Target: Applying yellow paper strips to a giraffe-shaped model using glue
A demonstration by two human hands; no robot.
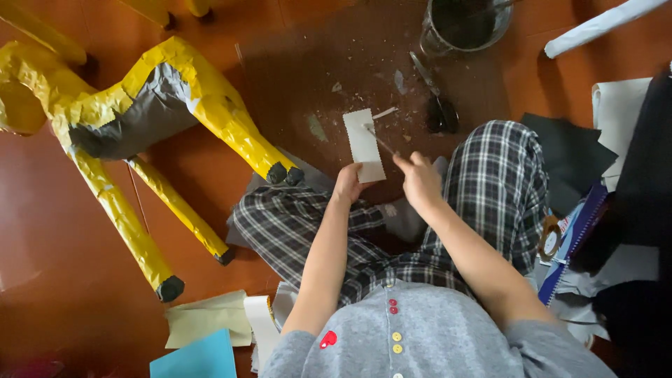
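Well, the big yellow-and-grey papier-mâché animal figure [140, 119] stands on the red-brown floor [70, 280], its black-tipped legs reaching toward the seated person's plaid trousers. Ahead sits a round grey metal bucket [465, 24], with dark scissors [437, 105] lying just below it. The left hand [348, 183] has its grip closed on the lower edge of a small white paper strip [364, 143] — held upright over the knees. The right hand [420, 178] pinches a thin brush [379, 140], its tip touching the strip.
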